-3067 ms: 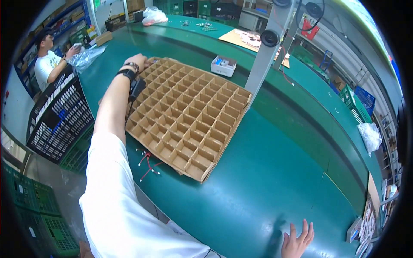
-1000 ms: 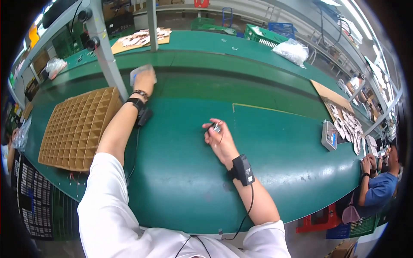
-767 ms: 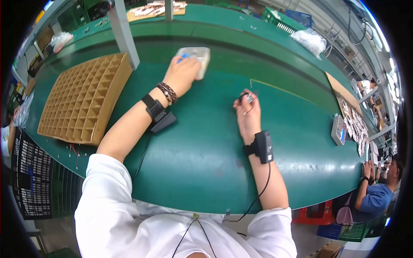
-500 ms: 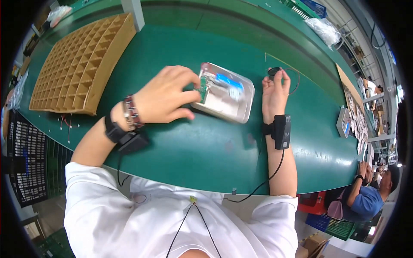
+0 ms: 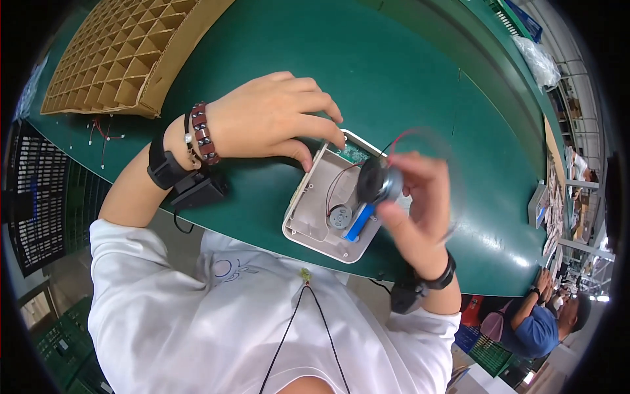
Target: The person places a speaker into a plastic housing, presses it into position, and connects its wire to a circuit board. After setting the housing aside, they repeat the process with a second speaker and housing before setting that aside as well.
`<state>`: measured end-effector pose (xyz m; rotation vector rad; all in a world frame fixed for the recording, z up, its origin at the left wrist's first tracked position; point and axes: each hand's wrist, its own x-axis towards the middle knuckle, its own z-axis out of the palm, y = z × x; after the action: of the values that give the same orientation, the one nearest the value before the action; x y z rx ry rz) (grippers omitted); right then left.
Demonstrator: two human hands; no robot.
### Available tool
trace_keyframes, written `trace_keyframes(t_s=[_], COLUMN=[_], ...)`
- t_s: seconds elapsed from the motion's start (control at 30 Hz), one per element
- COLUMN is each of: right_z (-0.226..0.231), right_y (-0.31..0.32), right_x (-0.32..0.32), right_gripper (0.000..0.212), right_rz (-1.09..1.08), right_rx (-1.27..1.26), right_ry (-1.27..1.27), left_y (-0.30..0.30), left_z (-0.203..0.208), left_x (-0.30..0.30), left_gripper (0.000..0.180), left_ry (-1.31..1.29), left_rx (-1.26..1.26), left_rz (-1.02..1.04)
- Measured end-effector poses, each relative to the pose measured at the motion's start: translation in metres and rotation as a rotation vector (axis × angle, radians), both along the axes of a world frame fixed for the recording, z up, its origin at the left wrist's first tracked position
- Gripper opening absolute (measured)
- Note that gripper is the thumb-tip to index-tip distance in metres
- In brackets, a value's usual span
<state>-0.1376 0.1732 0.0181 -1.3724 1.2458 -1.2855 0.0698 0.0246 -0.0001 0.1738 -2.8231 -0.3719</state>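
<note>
A pale grey plastic case [image 5: 302, 223] lies open on the green table in front of me. Inside it are a green circuit board [image 5: 353, 153], a blue cylindrical battery [image 5: 359, 223], thin wires and a small round metal part [image 5: 340, 216]. My left hand [image 5: 279, 118] grips the case's upper left corner, thumb and fingers at its rim. My right hand [image 5: 423, 203], partly blurred, holds a round black speaker [image 5: 375, 182] above the case's right side. A red wire [image 5: 401, 136] curves up from the speaker. The speaker and hand hide part of the case.
A cardboard divider box [image 5: 125, 59] stands at the far left, with small wired connectors [image 5: 102, 134] beside it. A small grey case [image 5: 538, 205] and several flat pieces lie at the right edge. Another person [image 5: 545, 322] sits beyond, on the right.
The case has turned and come nearer to me. My right hand has brought the speaker from the right to above the case. My left hand has moved from the circuit board to the case's corner.
</note>
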Motion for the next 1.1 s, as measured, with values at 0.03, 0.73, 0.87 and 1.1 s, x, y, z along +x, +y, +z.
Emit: trace_keyframes(t_s=[0.03,0.73,0.87,1.1], right_z=[-0.002,0.005,0.002,0.008], right_y=[0.0,0.026,0.019,0.028], right_x=[0.001,0.037,0.044,0.042], right_gripper=[0.049,0.056,0.045,0.041], right_rz=[0.073,0.092,-0.008,0.045], right_rx=[-0.13,-0.249,-0.338,-0.288], right_ry=[0.242,0.607,0.468,0.661], left_y=[0.0,0.067,0.068,0.079], left_z=[0.001,0.017,0.006,0.013], left_x=[0.001,0.02,0.02,0.034], left_gripper=[0.034,0.046,0.05,0.058], left_ry=[0.004,0.188,0.34,0.11], left_rx=[0.014,0.369,0.427,0.524], left_rz=[-0.001,0.185,0.149,0.204])
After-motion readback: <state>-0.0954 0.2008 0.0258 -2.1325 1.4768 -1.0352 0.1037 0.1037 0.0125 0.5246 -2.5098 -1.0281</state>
